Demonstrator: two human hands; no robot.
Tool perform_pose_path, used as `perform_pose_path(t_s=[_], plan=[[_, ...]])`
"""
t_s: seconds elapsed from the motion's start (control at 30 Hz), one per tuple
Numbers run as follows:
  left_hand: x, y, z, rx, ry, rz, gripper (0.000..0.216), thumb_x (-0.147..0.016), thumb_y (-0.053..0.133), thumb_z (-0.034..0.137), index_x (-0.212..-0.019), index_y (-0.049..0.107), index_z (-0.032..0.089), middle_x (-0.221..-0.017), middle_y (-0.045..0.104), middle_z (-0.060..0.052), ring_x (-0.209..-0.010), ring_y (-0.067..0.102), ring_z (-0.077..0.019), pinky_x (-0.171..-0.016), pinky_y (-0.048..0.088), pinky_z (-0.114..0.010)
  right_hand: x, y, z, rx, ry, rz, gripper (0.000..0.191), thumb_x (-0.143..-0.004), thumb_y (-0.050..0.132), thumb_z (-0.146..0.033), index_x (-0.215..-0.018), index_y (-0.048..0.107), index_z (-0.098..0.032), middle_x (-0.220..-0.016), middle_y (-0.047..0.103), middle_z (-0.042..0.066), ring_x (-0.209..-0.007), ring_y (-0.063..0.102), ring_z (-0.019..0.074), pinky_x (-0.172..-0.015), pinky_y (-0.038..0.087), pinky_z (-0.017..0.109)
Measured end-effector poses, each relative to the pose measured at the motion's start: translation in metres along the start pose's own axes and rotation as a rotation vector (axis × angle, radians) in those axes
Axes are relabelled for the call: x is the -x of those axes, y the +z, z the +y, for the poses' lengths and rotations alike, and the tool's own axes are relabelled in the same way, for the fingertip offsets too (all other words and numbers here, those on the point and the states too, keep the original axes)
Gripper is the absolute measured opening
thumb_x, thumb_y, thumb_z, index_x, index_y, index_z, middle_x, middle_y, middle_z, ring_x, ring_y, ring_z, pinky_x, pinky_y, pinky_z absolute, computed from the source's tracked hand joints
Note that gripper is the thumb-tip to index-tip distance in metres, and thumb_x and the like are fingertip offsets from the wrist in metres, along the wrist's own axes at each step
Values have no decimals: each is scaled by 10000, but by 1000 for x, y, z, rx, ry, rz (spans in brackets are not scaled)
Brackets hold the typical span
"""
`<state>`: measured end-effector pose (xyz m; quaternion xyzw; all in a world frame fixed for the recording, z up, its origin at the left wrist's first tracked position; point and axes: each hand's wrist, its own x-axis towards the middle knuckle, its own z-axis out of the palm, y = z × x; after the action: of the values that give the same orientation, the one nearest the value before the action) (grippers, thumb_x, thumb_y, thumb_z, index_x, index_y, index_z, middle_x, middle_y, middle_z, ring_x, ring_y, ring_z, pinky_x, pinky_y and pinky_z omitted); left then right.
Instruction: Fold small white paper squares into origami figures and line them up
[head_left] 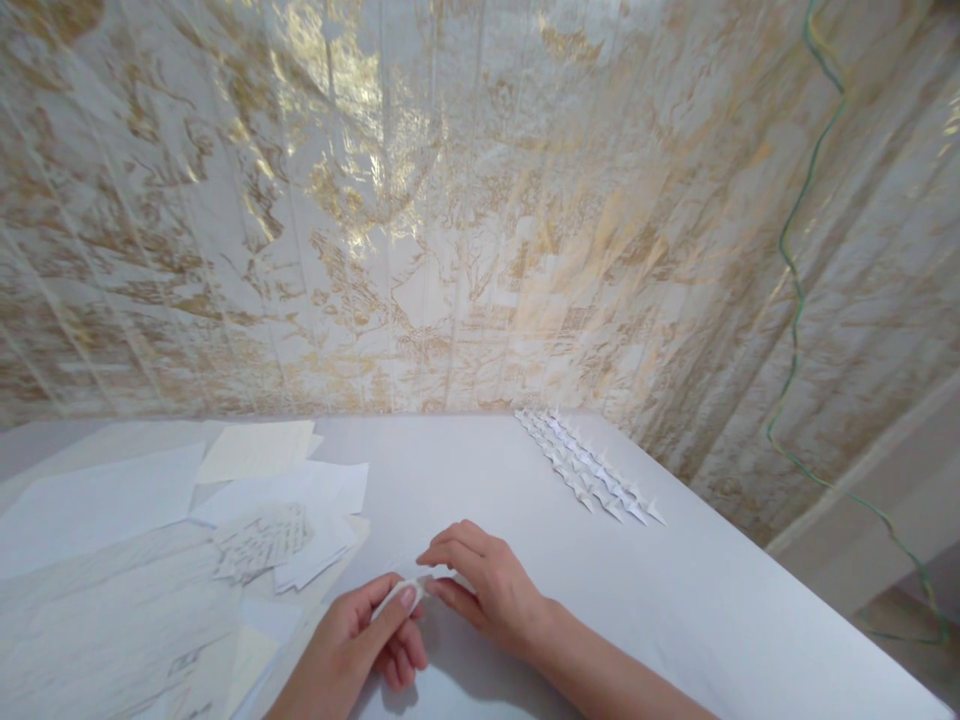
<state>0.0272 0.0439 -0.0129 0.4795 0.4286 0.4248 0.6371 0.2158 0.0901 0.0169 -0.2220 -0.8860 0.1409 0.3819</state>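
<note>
Left hand (367, 640) and right hand (487, 590) fingers pinch a small white paper (397, 592); white table (675, 600), sheets (285, 490) at 9 o'clock, gold-marbled wall (450, 200).

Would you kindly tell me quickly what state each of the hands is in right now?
Left hand: closed, pinching a small white paper piece.
Right hand: closed, fingertips pinching the same small white paper piece.

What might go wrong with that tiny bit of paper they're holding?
The paper is tiny and pinched between the left hand and right hand, so it might slip or tear. The sheets lie loose beside the left hand, and a stray sweep could scatter them. The folded pieces sit near the table edge, so a bump might knock them off.
</note>
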Motion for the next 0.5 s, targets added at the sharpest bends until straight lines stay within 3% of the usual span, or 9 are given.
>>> perform_pose_path(t_s=[0.5], plan=[[2, 2, 5, -57, 37, 10, 557, -794, 648, 737, -756, 628, 181, -588, 708, -4, -491, 597, -108, -492, 465, -208, 2, 4, 4, 29, -69, 125, 216, -1021, 515, -237, -937, 704, -175, -766, 719, 77, -695, 630, 170, -672, 513, 263]])
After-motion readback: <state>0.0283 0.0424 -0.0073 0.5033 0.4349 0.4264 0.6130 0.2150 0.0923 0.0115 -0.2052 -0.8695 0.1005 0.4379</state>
